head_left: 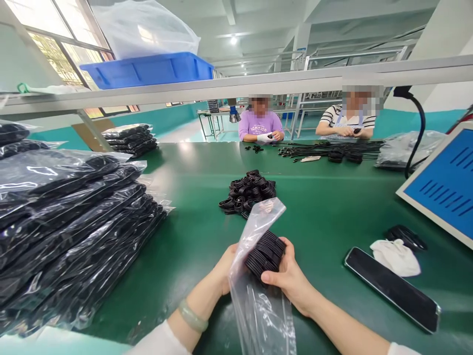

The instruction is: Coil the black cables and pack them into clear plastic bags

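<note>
My right hand [291,276] is closed around a bundle of black ribbed coils [265,254], thumb on the near side and fingers on the far side. A long clear plastic bag [254,305] hangs against the bundle and drops toward the bottom edge. Its upper end sticks up past the coils. At the bag's left edge, my left hand [226,268] grips the plastic, with most of its fingers hidden behind it. Beyond both hands lies a loose pile of similar black coils [248,191] on the green tabletop [185,236].
Tall stacked bags of black goods [74,217] fill the left side. A phone [391,288], a white cloth [396,256] and a blue machine [443,182] are on the right. Overhead, a shelf bar [240,85] carries a blue bin [148,71]. Two co-workers sit opposite.
</note>
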`<action>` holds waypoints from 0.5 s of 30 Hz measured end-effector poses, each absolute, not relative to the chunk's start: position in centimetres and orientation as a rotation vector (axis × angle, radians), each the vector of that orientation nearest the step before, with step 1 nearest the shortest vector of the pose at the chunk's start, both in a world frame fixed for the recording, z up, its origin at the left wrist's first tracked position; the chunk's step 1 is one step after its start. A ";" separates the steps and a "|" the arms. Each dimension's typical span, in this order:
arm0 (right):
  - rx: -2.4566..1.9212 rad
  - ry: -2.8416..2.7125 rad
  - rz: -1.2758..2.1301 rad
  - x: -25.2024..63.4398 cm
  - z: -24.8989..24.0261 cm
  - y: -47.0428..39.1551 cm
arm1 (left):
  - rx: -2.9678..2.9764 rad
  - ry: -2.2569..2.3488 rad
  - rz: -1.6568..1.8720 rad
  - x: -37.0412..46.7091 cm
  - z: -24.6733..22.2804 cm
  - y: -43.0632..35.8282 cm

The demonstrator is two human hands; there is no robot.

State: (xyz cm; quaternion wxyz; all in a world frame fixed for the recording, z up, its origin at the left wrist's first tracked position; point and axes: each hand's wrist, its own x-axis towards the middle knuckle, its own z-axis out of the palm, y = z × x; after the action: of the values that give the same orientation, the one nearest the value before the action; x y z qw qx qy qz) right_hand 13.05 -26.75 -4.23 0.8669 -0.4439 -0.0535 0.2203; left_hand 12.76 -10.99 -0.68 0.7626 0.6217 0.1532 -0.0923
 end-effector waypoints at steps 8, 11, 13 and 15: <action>-1.009 -0.048 0.353 13.2 -4.7 -26.2 | 1.764 0.686 0.324 8.4 -0.9 -3.9; -1.032 -0.014 0.301 13.8 -4.7 -25.8 | 2.285 0.914 0.631 5.2 -0.7 0.0; -1.041 -0.005 0.282 14.2 -4.6 -25.5 | 2.575 0.956 0.820 3.8 -0.5 0.5; -1.051 -0.029 0.289 14.4 -4.6 -25.2 | 2.690 0.787 1.039 3.1 -0.4 -1.7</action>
State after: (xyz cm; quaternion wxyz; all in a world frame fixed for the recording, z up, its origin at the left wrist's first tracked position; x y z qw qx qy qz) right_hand 14.38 -25.18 -4.61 0.8550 -0.4999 -0.0139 0.1373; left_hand 3.14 -1.66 -0.39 0.0760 0.8973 0.2626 0.3466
